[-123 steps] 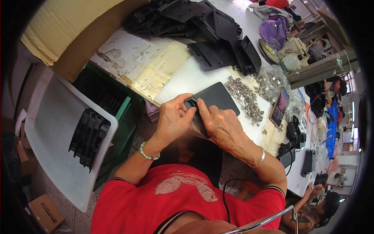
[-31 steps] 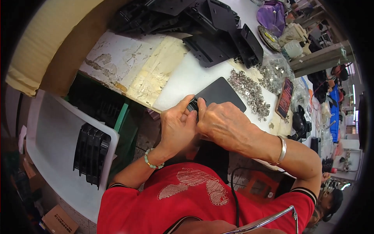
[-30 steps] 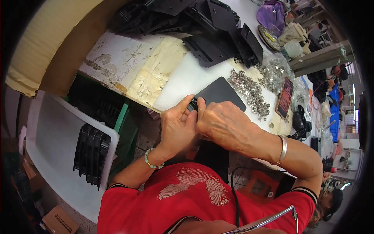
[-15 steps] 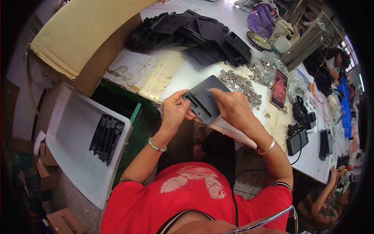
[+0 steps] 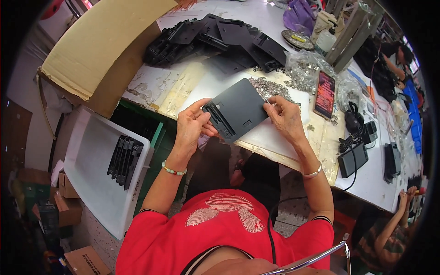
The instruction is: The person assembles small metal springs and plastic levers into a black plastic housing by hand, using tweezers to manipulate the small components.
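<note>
A flat black plastic panel (image 5: 238,107), with a long slotted recess along its left side and a small rectangular hole near its lower right, is held tilted over the table's front edge. My left hand (image 5: 191,126) is closed on its left edge, thumb beside the recess and fingers beneath. At the opposite edge, my right hand (image 5: 285,117) pinches the panel's right corner between thumb and fingers. A tiny pale sliver shows by those fingertips, too small to name. Just beyond the panel lies a heap of small metal clips (image 5: 270,88) on a white sheet.
Black plastic parts (image 5: 215,36) are piled at the back. A phone (image 5: 324,95) and a bag of metal pieces (image 5: 305,68) lie to the right. On the left stand a cardboard box (image 5: 98,46) and a white bin (image 5: 87,153) holding black parts (image 5: 124,161). Cables and a black box (image 5: 353,161) sit far right.
My right hand has moved from above the panel's face to its right edge. The panel has shifted slightly left and turned, and my left hand has moved with it. The view has shifted a little.
</note>
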Action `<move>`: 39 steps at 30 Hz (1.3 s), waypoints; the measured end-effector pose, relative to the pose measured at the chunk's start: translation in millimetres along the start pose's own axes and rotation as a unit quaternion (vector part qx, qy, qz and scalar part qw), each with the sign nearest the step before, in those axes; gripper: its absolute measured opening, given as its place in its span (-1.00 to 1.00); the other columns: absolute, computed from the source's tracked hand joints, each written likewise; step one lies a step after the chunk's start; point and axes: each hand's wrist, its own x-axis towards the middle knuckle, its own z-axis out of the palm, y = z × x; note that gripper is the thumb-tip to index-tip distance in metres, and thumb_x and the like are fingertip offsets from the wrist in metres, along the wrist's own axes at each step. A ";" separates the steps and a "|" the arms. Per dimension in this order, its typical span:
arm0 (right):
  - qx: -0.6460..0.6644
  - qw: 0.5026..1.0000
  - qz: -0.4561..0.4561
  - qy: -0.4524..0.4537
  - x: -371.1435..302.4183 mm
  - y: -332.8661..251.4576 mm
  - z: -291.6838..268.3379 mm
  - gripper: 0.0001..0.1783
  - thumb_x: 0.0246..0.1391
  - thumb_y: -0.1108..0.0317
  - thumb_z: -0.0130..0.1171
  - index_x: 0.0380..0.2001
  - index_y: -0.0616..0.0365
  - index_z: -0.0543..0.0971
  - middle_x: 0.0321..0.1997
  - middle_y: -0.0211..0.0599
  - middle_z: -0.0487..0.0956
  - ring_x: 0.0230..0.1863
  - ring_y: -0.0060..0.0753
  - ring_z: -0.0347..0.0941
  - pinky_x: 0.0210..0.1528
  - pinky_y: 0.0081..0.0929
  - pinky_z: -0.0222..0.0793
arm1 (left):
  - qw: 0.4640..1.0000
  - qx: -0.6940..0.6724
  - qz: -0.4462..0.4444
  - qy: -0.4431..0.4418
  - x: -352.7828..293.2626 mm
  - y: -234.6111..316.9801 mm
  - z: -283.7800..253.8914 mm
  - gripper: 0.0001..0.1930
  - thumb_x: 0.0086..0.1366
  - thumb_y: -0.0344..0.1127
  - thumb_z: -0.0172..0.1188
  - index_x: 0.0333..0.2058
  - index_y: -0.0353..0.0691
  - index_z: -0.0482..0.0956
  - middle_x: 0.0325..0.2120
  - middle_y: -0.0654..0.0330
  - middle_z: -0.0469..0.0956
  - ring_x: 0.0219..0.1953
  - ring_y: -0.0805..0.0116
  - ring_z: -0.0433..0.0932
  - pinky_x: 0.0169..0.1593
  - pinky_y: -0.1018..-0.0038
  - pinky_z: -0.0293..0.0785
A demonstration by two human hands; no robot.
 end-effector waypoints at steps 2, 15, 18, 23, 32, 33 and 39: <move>0.032 0.999 0.022 -0.017 3.2 7.1 -1.8 -0.78 0.17 0.32 0.26 -0.27 0.29 0.60 -0.67 -0.20 0.55 -0.62 -0.38 0.47 -0.49 -0.39 0.33 | 1.000 0.018 0.013 0.004 0.8 1.1 1.4 -0.59 0.35 -0.52 0.10 0.18 -0.34 0.49 -0.54 0.25 0.53 -0.58 0.43 0.62 -0.52 0.65 0.57; 0.243 0.953 0.146 -0.110 -5.2 2.1 -19.1 -0.83 0.26 0.29 0.21 -0.25 0.16 0.51 -0.66 -0.49 0.46 -0.75 -0.78 0.15 -0.73 -0.71 -0.06 | 0.994 0.048 0.090 0.035 11.0 11.0 15.0 -0.51 0.31 -0.50 0.18 0.23 -0.35 0.45 -0.39 0.34 0.51 -0.38 0.59 0.49 -0.31 0.62 0.50; 0.295 0.930 0.183 -0.119 -8.1 -5.2 -21.8 -0.84 0.27 0.28 0.19 -0.27 0.13 0.49 -0.67 -0.49 0.47 -0.79 -0.80 0.10 -0.77 -0.73 -0.12 | 0.993 0.025 0.111 0.019 15.2 0.4 14.8 -0.45 0.29 -0.50 0.21 0.26 -0.40 0.39 -0.34 0.31 0.50 -0.31 0.57 0.48 -0.25 0.60 0.49; 0.298 0.922 0.153 -0.196 -10.0 -4.2 -23.1 -0.84 0.23 0.32 0.23 -0.34 0.11 0.48 -0.66 -0.44 0.51 -0.77 -0.79 0.16 -0.75 -0.74 -0.05 | 0.986 0.049 0.158 -0.020 28.5 15.7 17.5 -0.44 0.26 -0.55 0.17 0.26 -0.40 0.40 -0.31 0.39 0.38 -0.23 0.59 0.35 -0.02 0.62 0.32; 0.236 0.935 0.100 -0.245 -10.7 -12.9 -26.0 -0.73 0.22 0.26 0.26 -0.50 0.11 0.47 -0.66 -0.43 0.53 -0.74 -0.78 0.23 -0.73 -0.72 0.04 | 0.985 -0.009 0.163 -0.058 46.2 17.1 15.2 -0.48 0.19 -0.64 0.17 0.18 -0.29 0.54 -0.35 0.44 0.38 -0.29 0.63 0.30 -0.10 0.65 0.32; 0.238 0.936 0.085 -0.245 -11.0 -12.6 -25.8 -0.72 0.23 0.25 0.25 -0.51 0.11 0.47 -0.66 -0.43 0.52 -0.74 -0.78 0.23 -0.73 -0.72 0.03 | 0.985 -0.024 0.158 -0.070 48.6 16.0 13.6 -0.48 0.19 -0.64 0.17 0.17 -0.29 0.55 -0.35 0.44 0.38 -0.29 0.63 0.31 -0.09 0.65 0.33; 0.271 0.944 0.112 -0.150 -11.4 -11.0 -26.0 -0.74 0.26 0.21 0.24 -0.44 0.12 0.53 -0.67 -0.48 0.49 -0.76 -0.80 0.19 -0.74 -0.73 0.00 | 0.992 -0.002 0.074 -0.102 57.2 19.8 3.2 -0.54 0.20 -0.66 0.13 0.10 -0.35 0.59 -0.37 0.41 0.44 -0.31 0.60 0.37 -0.10 0.64 0.36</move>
